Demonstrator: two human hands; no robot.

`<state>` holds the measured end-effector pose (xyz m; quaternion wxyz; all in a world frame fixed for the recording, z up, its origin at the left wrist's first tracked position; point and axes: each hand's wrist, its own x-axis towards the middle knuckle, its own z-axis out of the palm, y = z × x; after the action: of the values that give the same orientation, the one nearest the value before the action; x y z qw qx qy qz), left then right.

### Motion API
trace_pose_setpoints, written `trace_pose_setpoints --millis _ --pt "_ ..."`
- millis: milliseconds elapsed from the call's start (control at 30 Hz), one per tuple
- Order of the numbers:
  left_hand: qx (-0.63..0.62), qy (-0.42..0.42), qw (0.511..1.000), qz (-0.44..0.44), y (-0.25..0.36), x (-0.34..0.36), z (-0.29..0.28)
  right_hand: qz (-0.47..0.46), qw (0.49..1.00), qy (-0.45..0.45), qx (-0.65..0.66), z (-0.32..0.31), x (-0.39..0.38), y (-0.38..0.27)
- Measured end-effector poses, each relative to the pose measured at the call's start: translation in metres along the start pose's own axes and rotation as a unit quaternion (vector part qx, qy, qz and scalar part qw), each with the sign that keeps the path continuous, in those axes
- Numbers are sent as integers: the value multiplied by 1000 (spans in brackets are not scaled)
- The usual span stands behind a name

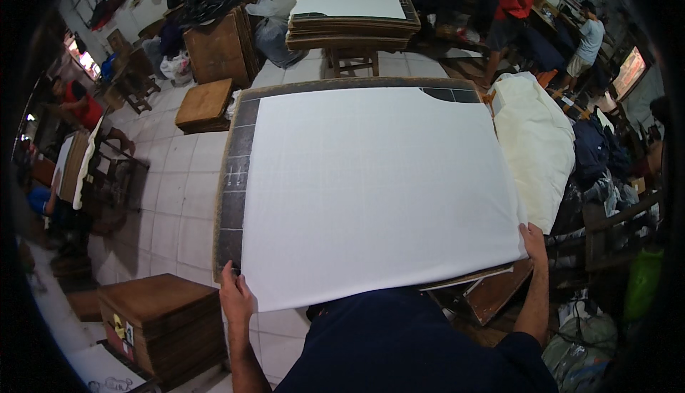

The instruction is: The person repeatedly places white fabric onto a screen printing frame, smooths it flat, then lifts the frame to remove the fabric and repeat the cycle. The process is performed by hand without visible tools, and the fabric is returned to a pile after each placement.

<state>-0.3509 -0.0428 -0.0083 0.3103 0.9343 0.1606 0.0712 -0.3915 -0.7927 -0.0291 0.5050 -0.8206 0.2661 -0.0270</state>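
Observation:
A large white sheet of fabric (378, 186) lies spread flat over a dark board on a work table (234, 200). My left hand (234, 294) pinches the sheet's near left corner at the table's edge. My right hand (534, 243) grips the sheet's near right corner. The near edge of the sheet hangs toward my dark-shirted body. A strip of the dark gridded board shows along the left side and at the far right corner (449, 94).
A pile of cream fabric (535, 143) rests right of the table. Wooden boxes (160, 322) stand at lower left, a stool (205, 104) further back. A second table (353, 11) with a white sheet stands beyond. Several people work around the room's edges.

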Motion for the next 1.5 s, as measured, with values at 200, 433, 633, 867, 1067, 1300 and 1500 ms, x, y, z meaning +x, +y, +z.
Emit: trace_pose_setpoints --millis 200,433,633,867,1067,1300,1500 --pt "86 82 992 47 4 -3 10 55 998 26 -29 8 -2 10" --pt "-171 212 957 -95 19 -38 42 76 992 -26 100 5 -41 19" --pt "-249 216 939 -99 -4 -42 39 122 980 -85 135 -23 -38 24" --pt "-266 228 932 -93 -20 -40 47 106 979 -137 110 -20 -41 17" --pt "-435 249 841 -202 -25 -44 71 136 972 -34 190 -4 -64 15" --pt "-589 34 736 -332 -13 -62 65 139 929 50 338 20 -92 4" --pt "-642 -80 648 -402 -6 -69 66 181 889 99 408 42 -113 -29"
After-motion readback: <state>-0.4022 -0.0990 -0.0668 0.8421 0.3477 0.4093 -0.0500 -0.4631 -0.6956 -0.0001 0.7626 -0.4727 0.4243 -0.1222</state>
